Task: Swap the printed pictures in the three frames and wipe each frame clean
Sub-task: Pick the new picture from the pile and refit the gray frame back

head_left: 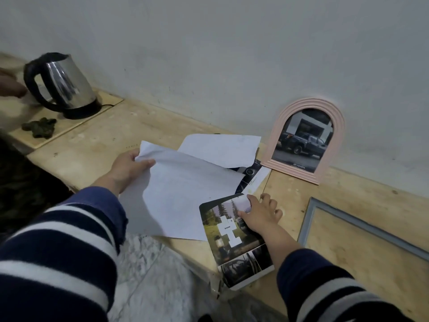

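Observation:
My left hand (126,168) grips the far corner of a white sheet of paper (185,189) and lifts it off the counter. Under it lie another white sheet (220,147) and a dark print (249,175). My right hand (261,213) presses flat on a printed picture (228,235) of trees and vehicles, which overhangs the counter's front edge. A pink arched frame (306,138) holding a truck picture leans upright against the wall. A grey rectangular frame (311,217) lies flat at the right with bare counter showing through it.
A steel kettle (65,82) on its black base stands at the back left, with a dark crumpled cloth (40,127) in front of it. Another person's hand (9,86) shows at the left edge. The beige counter (97,145) runs along a grey wall.

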Demonstrator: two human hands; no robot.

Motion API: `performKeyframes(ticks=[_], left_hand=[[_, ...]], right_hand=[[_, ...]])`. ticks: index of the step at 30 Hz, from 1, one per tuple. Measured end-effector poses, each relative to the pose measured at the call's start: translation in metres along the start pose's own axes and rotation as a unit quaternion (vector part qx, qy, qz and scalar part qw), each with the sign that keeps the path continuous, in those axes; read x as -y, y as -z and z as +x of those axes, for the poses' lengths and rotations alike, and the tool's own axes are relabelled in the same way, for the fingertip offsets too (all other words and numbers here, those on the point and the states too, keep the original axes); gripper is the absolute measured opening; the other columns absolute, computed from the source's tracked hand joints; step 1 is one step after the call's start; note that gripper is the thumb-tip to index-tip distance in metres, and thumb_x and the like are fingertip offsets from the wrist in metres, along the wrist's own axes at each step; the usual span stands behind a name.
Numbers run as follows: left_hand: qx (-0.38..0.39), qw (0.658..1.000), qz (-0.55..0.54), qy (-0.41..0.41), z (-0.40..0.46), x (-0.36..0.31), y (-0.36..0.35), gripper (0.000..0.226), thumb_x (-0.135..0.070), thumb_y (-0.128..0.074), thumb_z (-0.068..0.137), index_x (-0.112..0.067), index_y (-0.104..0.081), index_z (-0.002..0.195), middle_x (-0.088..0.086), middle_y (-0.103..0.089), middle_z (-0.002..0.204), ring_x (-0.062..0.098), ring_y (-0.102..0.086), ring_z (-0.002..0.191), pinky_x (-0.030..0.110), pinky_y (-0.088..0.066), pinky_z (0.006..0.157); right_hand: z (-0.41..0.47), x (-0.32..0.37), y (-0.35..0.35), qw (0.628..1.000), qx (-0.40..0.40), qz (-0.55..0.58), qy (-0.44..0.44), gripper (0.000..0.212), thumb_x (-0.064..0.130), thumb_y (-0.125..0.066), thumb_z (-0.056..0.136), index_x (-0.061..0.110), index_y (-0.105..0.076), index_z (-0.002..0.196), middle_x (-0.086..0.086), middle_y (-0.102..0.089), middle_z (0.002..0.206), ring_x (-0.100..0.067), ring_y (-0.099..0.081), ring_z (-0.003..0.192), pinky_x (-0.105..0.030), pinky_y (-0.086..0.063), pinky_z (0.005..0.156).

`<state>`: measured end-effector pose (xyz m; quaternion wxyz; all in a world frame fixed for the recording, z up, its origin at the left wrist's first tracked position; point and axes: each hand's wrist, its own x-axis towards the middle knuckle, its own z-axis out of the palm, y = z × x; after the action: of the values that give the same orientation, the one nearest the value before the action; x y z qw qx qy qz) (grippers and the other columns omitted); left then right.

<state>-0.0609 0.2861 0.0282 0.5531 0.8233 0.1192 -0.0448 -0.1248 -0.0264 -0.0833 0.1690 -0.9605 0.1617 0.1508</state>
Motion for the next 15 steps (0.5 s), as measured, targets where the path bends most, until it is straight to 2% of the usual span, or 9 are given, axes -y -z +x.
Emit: performKeyframes(ticks=[3,6,8,10,12,13,15], left_hand=[[-0.006,1.0,-0.011,-0.015,-0.004,-0.015,0.016,0.012,-0.006,-0.063,0.091,-0.017,-0.063,0.085,0.007,-0.062,0.079,0.022,-0.057,0.064,0.03,-0.048,0.062],[-0.029,0.999,-0.026,-0.023,-0.003,-0.025,0.03,0.01,-0.007,-0.062,0.092,-0.014,-0.063,0.099,0.007,-0.063,0.084,0.021,-0.058,0.067,0.03,-0.049,0.066],[-0.043,0.998,-0.037,-0.028,-0.002,-0.031,0.036,0.018,-0.01,-0.062,0.092,-0.013,-0.062,0.109,0.009,-0.064,0.091,0.019,-0.059,0.069,0.033,-0.05,0.071],[-0.061,0.996,-0.052,-0.035,0.001,-0.036,0.038,0.02,-0.012,-0.062,0.092,-0.014,-0.062,0.112,0.005,-0.064,0.09,0.013,-0.061,0.067,0.029,-0.05,0.065],[-0.073,0.994,-0.074,-0.038,0.002,-0.042,0.039,0.018,-0.013,-0.06,0.093,-0.016,-0.059,0.111,0.001,-0.063,0.088,0.01,-0.059,0.066,0.025,-0.046,0.058],[-0.08,0.992,-0.088,-0.036,0.004,-0.045,0.04,0.018,-0.014,-0.061,0.093,-0.016,-0.059,0.111,0.003,-0.064,0.091,0.012,-0.059,0.069,0.026,-0.046,0.059],[-0.09,0.989,-0.11,-0.037,0.007,-0.049,0.04,0.023,-0.017,-0.063,0.092,-0.014,-0.06,0.114,0.007,-0.065,0.105,0.017,-0.061,0.076,0.031,-0.051,0.069]], right_hand=[[0.0,0.009,0.007,0.999,0.031,0.009,-0.004,0.07,0.05,-0.055,0.087,0.038,-0.022,0.148,-0.007,-0.015,0.151,-0.029,-0.016,0.136,-0.044,-0.021,0.104],[0.004,0.031,0.017,0.988,0.055,0.143,-0.005,0.07,0.036,-0.059,0.082,0.036,-0.03,0.145,-0.005,-0.029,0.15,-0.029,-0.026,0.134,-0.042,-0.03,0.105],[0.008,0.051,0.028,0.944,0.068,0.322,0.004,0.063,0.03,-0.064,0.084,0.028,-0.038,0.142,-0.004,-0.044,0.143,-0.028,-0.041,0.128,-0.042,-0.038,0.105],[0.011,0.073,0.044,0.882,0.081,0.463,0.023,0.06,0.02,-0.064,0.09,0.017,-0.037,0.145,-0.004,-0.047,0.142,-0.024,-0.048,0.125,-0.033,-0.042,0.098],[0.014,0.093,0.06,0.851,0.073,0.52,0.026,0.051,0.015,-0.06,0.094,0.011,-0.042,0.141,-0.006,-0.055,0.134,-0.022,-0.055,0.115,-0.03,-0.045,0.089],[0.016,0.1,0.066,0.842,0.057,0.536,0.026,0.044,0.015,-0.059,0.094,0.009,-0.048,0.136,-0.007,-0.059,0.126,-0.023,-0.057,0.107,-0.03,-0.046,0.086],[0.018,0.105,0.078,0.841,0.006,0.54,0.037,0.022,0.018,-0.058,0.094,0.005,-0.057,0.113,-0.007,-0.06,0.1,-0.021,-0.053,0.089,-0.027,-0.044,0.073]])
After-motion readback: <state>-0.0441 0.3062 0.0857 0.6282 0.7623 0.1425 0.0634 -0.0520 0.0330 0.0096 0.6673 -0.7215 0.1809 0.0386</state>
